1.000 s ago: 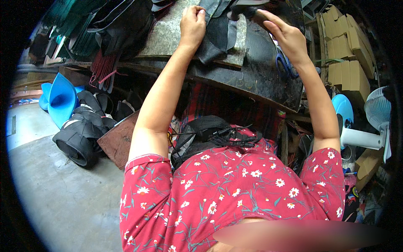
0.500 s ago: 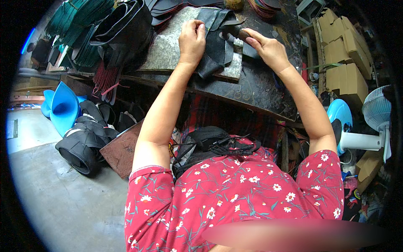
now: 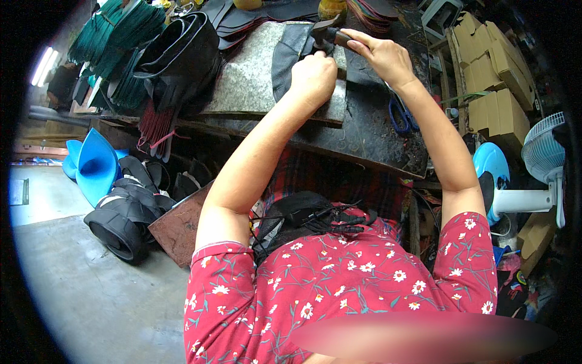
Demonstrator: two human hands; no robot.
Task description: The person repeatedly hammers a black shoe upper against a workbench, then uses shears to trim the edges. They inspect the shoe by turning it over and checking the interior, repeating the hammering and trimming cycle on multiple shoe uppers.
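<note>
A piece of black leather-like material (image 3: 284, 68) lies on a speckled grey stone slab (image 3: 239, 82) at the workbench. My left hand (image 3: 314, 77) is closed over its right part, fingers curled down at the material; their tips are partly hidden. My right hand (image 3: 388, 62) is wrapped round the handle of a hammer (image 3: 342, 39). The dark hammer head is just beyond my left fingers, over the material. Whether it touches the material, I cannot tell.
Blue-handled scissors (image 3: 399, 115) lie on the bench beside my right forearm. Left of the slab are a rolled black strip (image 3: 176, 51) and bundled green sheets (image 3: 106, 36). A yellowish jar (image 3: 332, 8) stands behind. Cardboard boxes (image 3: 500, 115) and a fan (image 3: 541, 145) are at right.
My left hand has moved right, across the material toward the hammer head. The material lies further left and turned. The hammer stays in my right hand, and the scissors have come into sight.
</note>
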